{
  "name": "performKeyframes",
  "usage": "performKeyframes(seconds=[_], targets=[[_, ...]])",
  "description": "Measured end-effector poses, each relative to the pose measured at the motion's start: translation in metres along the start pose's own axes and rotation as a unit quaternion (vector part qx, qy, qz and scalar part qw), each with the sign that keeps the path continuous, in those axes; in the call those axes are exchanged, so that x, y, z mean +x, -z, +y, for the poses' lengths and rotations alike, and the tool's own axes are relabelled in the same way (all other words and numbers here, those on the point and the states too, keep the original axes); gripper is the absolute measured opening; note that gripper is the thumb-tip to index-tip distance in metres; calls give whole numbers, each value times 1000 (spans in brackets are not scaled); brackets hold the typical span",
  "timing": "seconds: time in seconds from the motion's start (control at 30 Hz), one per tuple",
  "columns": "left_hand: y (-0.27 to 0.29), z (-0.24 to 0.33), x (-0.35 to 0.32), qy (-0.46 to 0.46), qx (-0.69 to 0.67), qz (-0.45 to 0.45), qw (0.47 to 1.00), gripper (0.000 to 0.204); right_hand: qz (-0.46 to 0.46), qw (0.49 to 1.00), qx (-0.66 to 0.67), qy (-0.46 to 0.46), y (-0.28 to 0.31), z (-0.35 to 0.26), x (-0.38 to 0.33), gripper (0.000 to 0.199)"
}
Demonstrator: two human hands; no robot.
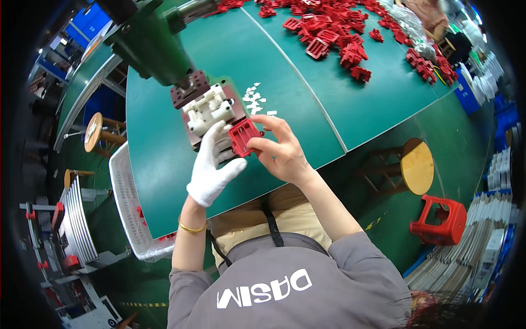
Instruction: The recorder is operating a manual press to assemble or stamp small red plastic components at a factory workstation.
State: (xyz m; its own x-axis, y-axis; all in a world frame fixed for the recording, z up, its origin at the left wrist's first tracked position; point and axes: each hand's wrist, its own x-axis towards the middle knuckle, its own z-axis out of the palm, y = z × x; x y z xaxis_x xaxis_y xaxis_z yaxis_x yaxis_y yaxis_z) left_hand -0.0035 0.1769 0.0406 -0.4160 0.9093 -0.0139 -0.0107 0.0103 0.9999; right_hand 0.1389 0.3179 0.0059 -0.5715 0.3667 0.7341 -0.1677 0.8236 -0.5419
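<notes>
A red plastic frame-like part [243,137] with slots is gripped by my bare right hand [282,151], thumb and fingers on its right side. My left hand [211,167], in a white glove, is at the part's left side with the thumb spread away; whether its fingers touch the part is hard to make out. Just beyond my hands sits a white fixture block [209,112] on the base of a green press [156,49]. The press's dark head plate [189,89] is above the far end of the fixture.
Small white pieces [253,100] lie right of the press. A heap of red parts [329,33] covers the far table. A white crate [125,203] stands at the table's left. Wooden stools [417,166] and a red stool [440,222] are around. Another person [430,16] sits far right.
</notes>
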Motion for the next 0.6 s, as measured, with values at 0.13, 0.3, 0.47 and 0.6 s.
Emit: performKeyframes(seconds=[0.13, 0.3, 0.47, 0.6], targets=[[-10, -24, -2, -39, 5, 51, 998, 84, 18, 1000, 24, -1, -22, -10, -11, 41], [3, -20, -9, -27, -60, 25, 998, 86, 54, 990, 107, -76, -33, -21, -9, 61], [18, -10, -10, -3, -110, -45, 993, 88, -36, 983, 154, -91, -34, -16, -7, 64], [8, -19, -12, -17, -69, 44, 996, 82, 35, 991, 90, -95, -45, -13, -9, 62]])
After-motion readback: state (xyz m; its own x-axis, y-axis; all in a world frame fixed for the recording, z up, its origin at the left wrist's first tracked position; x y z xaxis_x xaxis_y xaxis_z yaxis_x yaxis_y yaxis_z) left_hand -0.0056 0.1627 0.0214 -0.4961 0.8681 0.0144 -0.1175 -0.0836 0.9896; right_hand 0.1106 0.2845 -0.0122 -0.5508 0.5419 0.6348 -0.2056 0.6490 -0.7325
